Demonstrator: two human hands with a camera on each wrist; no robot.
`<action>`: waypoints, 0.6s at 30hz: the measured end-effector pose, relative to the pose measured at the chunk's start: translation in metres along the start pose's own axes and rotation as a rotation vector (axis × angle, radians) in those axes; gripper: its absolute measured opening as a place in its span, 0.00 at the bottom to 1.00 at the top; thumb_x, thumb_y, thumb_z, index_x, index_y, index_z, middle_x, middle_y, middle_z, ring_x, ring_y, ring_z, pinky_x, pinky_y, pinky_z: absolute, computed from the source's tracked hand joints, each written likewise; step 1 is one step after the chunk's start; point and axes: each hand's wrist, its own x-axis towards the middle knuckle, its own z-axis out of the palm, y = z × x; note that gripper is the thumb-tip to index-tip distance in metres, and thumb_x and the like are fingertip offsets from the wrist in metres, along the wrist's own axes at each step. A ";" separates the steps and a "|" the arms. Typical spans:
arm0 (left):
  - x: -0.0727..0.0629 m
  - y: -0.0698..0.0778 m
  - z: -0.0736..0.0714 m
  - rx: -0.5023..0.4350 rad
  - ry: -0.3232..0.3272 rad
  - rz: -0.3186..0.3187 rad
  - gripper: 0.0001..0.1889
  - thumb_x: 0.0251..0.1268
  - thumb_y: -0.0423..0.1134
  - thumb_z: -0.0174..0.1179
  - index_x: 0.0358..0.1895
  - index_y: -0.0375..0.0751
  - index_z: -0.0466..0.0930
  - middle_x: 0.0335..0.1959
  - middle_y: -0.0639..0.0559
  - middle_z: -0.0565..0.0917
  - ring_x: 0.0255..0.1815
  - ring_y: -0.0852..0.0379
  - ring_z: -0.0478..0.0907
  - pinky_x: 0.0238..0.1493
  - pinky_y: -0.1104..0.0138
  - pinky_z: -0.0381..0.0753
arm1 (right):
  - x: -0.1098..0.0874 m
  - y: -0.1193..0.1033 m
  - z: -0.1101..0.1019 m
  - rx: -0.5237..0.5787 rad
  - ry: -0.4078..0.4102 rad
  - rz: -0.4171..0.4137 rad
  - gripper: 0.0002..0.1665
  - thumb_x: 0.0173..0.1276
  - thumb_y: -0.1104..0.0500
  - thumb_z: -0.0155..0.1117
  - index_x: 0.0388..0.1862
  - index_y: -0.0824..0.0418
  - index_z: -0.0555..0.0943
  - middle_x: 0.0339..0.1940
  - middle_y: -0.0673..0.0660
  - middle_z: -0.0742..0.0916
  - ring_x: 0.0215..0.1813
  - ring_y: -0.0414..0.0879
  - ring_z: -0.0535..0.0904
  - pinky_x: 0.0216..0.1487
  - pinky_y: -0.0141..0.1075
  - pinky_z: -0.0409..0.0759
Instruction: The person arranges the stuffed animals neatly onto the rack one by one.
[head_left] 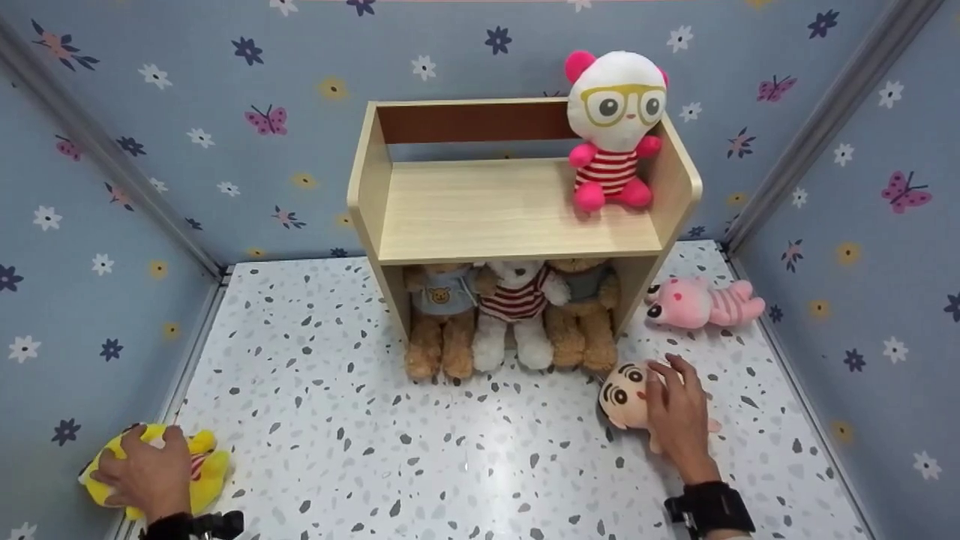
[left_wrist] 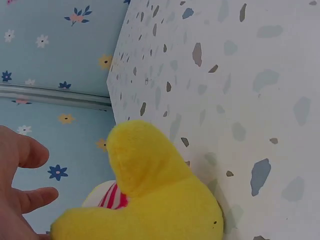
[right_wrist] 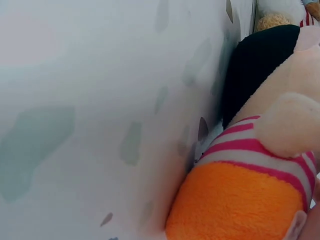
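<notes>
Over a yellow plush toy (head_left: pixel 214 469) with a red-and-white striped middle, at the front left, is my left hand (head_left: pixel 150 469). Its fingers (left_wrist: pixel 37 200) are spread and loosely bent in the left wrist view, with a gap between them and the toy. My right hand (head_left: pixel 681 412) lies over a plush doll (head_left: pixel 624 397) with black hair, a striped shirt and orange bottoms (right_wrist: pixel 240 200), resting on the floor. The fingers look loosely bent over the doll's body; the right wrist view hides most of them. A pink striped plush (head_left: pixel 694 302) lies beyond this hand.
A wooden shelf (head_left: pixel 517 206) stands at the back middle. On its top board sits a pink-and-white plush bear (head_left: pixel 619 127) with glasses. Several teddy bears (head_left: pixel 514 315) sit underneath. Flowered walls (head_left: pixel 255 172) enclose the speckled floor (head_left: pixel 420 465) at the back and both sides.
</notes>
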 end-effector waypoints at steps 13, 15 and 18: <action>-0.001 -0.036 0.006 -0.056 0.110 -0.179 0.44 0.75 0.41 0.48 0.83 0.35 0.29 0.80 0.27 0.39 0.78 0.29 0.46 0.80 0.46 0.50 | -0.003 0.001 0.001 0.010 -0.030 0.023 0.18 0.81 0.56 0.57 0.60 0.63 0.83 0.71 0.67 0.74 0.69 0.65 0.72 0.67 0.63 0.66; -0.002 -0.039 0.007 -0.066 0.084 -0.175 0.46 0.76 0.45 0.50 0.83 0.37 0.28 0.81 0.29 0.37 0.78 0.29 0.45 0.80 0.45 0.51 | -0.003 0.001 0.001 0.009 -0.022 0.021 0.17 0.81 0.56 0.57 0.60 0.63 0.84 0.71 0.67 0.74 0.68 0.65 0.72 0.66 0.63 0.66; -0.003 -0.041 0.008 -0.075 0.042 -0.162 0.52 0.75 0.53 0.55 0.83 0.42 0.25 0.82 0.31 0.32 0.78 0.28 0.45 0.79 0.44 0.51 | -0.004 0.002 0.003 0.005 -0.012 0.016 0.17 0.80 0.57 0.57 0.59 0.63 0.84 0.70 0.66 0.75 0.68 0.65 0.73 0.65 0.63 0.67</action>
